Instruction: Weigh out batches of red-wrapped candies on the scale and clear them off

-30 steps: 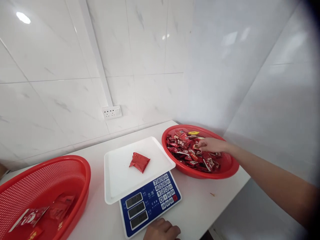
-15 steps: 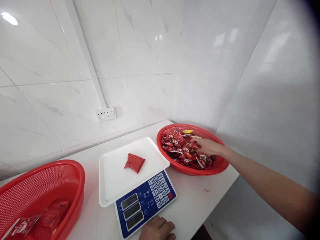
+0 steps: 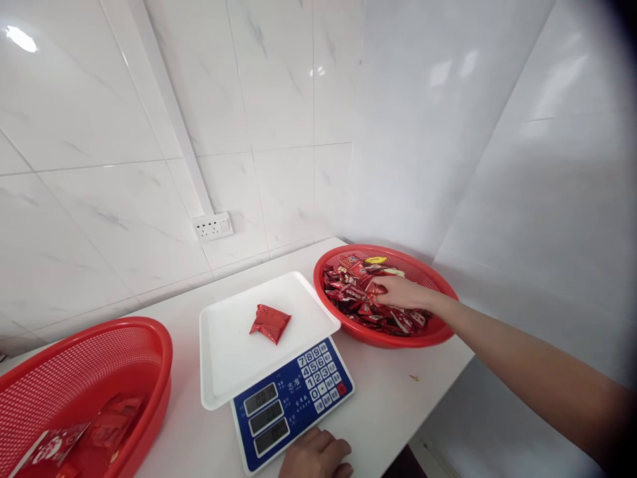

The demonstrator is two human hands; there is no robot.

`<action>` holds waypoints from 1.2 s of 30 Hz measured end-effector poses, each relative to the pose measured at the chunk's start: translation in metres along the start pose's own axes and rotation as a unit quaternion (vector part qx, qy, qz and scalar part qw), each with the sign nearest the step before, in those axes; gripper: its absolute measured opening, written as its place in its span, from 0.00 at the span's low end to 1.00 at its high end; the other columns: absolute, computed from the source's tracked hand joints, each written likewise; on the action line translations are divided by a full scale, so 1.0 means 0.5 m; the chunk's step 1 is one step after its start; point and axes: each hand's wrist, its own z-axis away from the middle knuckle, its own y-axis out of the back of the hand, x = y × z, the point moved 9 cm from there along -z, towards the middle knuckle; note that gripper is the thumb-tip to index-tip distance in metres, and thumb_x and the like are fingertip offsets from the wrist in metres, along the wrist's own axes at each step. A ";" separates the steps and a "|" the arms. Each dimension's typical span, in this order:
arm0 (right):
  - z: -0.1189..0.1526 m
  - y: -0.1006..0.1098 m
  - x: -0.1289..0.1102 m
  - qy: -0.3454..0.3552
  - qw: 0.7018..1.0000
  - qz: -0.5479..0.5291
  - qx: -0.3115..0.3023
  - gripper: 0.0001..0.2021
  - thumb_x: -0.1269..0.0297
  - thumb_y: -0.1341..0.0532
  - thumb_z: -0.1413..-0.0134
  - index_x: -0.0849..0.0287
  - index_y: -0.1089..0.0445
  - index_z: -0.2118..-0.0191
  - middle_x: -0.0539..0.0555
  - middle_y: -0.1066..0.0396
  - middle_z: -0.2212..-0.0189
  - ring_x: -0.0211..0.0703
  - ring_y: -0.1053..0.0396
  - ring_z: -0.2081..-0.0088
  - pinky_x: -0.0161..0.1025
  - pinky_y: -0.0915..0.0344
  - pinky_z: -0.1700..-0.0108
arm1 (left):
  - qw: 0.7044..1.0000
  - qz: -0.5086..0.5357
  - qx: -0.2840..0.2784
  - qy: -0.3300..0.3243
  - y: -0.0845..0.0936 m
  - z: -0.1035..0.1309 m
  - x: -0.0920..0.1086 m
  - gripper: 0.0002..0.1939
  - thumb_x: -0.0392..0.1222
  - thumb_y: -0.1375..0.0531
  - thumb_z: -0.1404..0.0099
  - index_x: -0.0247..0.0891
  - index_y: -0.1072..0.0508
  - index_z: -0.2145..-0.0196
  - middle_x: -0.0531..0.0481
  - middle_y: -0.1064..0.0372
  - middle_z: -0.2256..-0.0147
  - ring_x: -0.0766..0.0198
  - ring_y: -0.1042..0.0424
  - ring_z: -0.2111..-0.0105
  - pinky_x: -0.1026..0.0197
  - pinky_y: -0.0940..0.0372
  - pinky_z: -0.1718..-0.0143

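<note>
My right hand (image 3: pixel 401 292) reaches into a red mesh basket (image 3: pixel 383 344) heaped with small, shiny red snack packets (image 3: pixel 348 292). Its fingers are closed on one red packet (image 3: pixel 375 287) above the pile. My left hand (image 3: pixel 317 454) lies on the table at the front edge of a blue electronic scale (image 3: pixel 293 401), fingers curled in and no object visible in them. One red packet (image 3: pixel 270 323) lies on the scale's white tray (image 3: pixel 223 358). The digits on the scale's displays (image 3: pixel 266 418) are hard to read.
A second red basket (image 3: pixel 162 372) at the left holds a few larger red packages (image 3: pixel 112 425). The white table (image 3: pixel 393 398) meets a tiled wall with a socket (image 3: pixel 213 226). A small scrap (image 3: pixel 415 378) lies near the table's right edge.
My right hand has shifted slightly left over the pile, and a red packet now shows in its fingers. My left hand and the packet on the scale stay put.
</note>
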 end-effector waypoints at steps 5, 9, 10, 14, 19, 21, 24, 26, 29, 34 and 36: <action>-0.008 0.056 0.004 -0.029 0.994 -0.083 0.060 0.06 0.63 0.43 0.53 0.58 0.33 0.68 0.50 0.30 0.74 0.42 0.33 0.72 0.35 0.41 0.72 | 1.000 0.007 -0.009 -0.001 -0.019 0.004 -0.005 0.06 0.41 0.41 0.40 0.42 0.31 0.63 0.55 0.28 0.72 0.66 0.29 0.73 0.68 0.38 0.74; -0.004 0.058 -0.039 -0.036 0.982 -0.179 0.054 0.12 0.62 0.45 0.49 0.58 0.34 0.58 0.52 0.27 0.71 0.42 0.30 0.70 0.36 0.35 0.72 | 1.000 0.003 0.003 0.009 -0.011 0.000 0.001 0.05 0.42 0.41 0.41 0.41 0.30 0.66 0.53 0.28 0.73 0.64 0.29 0.74 0.67 0.38 0.75; -0.003 0.049 -0.056 -0.042 0.970 -0.234 0.043 0.13 0.63 0.45 0.49 0.58 0.34 0.57 0.53 0.27 0.70 0.43 0.29 0.69 0.36 0.34 0.71 | 1.000 0.006 -0.004 0.014 -0.005 -0.002 0.006 0.05 0.41 0.41 0.41 0.41 0.30 0.65 0.53 0.28 0.73 0.64 0.29 0.74 0.66 0.38 0.75; -0.002 -0.010 -0.150 -0.069 0.890 -0.450 -0.005 0.11 0.69 0.41 0.54 0.57 0.32 0.61 0.53 0.27 0.69 0.42 0.29 0.66 0.35 0.31 0.69 | 0.996 0.033 -0.059 0.054 0.026 -0.006 0.023 0.06 0.39 0.43 0.39 0.40 0.31 0.62 0.51 0.29 0.69 0.63 0.29 0.68 0.65 0.36 0.68; -0.012 -0.089 -0.292 -0.015 0.923 -0.379 -0.065 0.08 0.66 0.39 0.54 0.56 0.31 0.64 0.50 0.31 0.74 0.33 0.37 0.79 0.29 0.42 0.83 | 0.992 0.024 -0.110 0.059 0.041 -0.007 0.033 0.09 0.41 0.45 0.36 0.38 0.31 0.58 0.50 0.28 0.66 0.63 0.30 0.67 0.64 0.36 0.64; -0.020 -0.115 -0.334 0.013 0.944 -0.321 -0.075 0.10 0.64 0.39 0.54 0.56 0.31 0.62 0.49 0.33 0.76 0.30 0.42 0.82 0.29 0.48 0.86 | 0.991 0.019 -0.115 0.057 0.040 -0.006 0.032 0.10 0.41 0.45 0.35 0.38 0.31 0.57 0.50 0.28 0.66 0.63 0.30 0.66 0.65 0.36 0.63; -0.032 -0.138 -0.371 0.044 0.961 -0.262 -0.070 0.11 0.62 0.40 0.54 0.54 0.31 0.61 0.48 0.35 0.75 0.29 0.45 0.82 0.27 0.49 0.85 | 0.991 0.015 -0.119 0.055 0.039 -0.006 0.030 0.10 0.41 0.45 0.35 0.37 0.31 0.57 0.50 0.28 0.65 0.63 0.30 0.66 0.64 0.36 0.63; -0.037 -0.147 -0.381 0.051 0.963 -0.252 -0.077 0.12 0.61 0.40 0.53 0.54 0.31 0.60 0.49 0.35 0.73 0.29 0.45 0.81 0.27 0.47 0.85 | 0.991 0.011 -0.122 0.056 0.039 -0.006 0.030 0.10 0.41 0.45 0.35 0.37 0.31 0.57 0.50 0.28 0.65 0.63 0.30 0.66 0.64 0.36 0.63; -0.038 -0.151 -0.383 0.051 0.963 -0.251 -0.089 0.13 0.60 0.40 0.53 0.54 0.31 0.59 0.50 0.34 0.72 0.31 0.43 0.79 0.28 0.47 0.84 | 0.991 0.005 -0.125 0.053 0.039 -0.005 0.032 0.10 0.41 0.45 0.35 0.36 0.31 0.57 0.49 0.28 0.65 0.63 0.30 0.66 0.64 0.36 0.64; -0.030 -0.165 -0.406 0.089 0.958 -0.247 -0.117 0.16 0.58 0.39 0.53 0.53 0.32 0.56 0.52 0.30 0.65 0.34 0.38 0.75 0.27 0.46 0.84 | 0.990 -0.003 -0.134 0.045 0.034 -0.005 0.038 0.10 0.41 0.45 0.35 0.36 0.30 0.58 0.49 0.28 0.66 0.63 0.30 0.66 0.64 0.37 0.64; -0.027 -0.170 -0.420 0.109 0.958 -0.234 -0.122 0.19 0.58 0.39 0.53 0.53 0.33 0.53 0.53 0.30 0.62 0.36 0.35 0.72 0.27 0.44 0.84 | 0.989 -0.001 -0.137 0.047 0.033 -0.005 0.037 0.10 0.41 0.45 0.35 0.36 0.30 0.58 0.49 0.28 0.65 0.63 0.30 0.66 0.64 0.36 0.63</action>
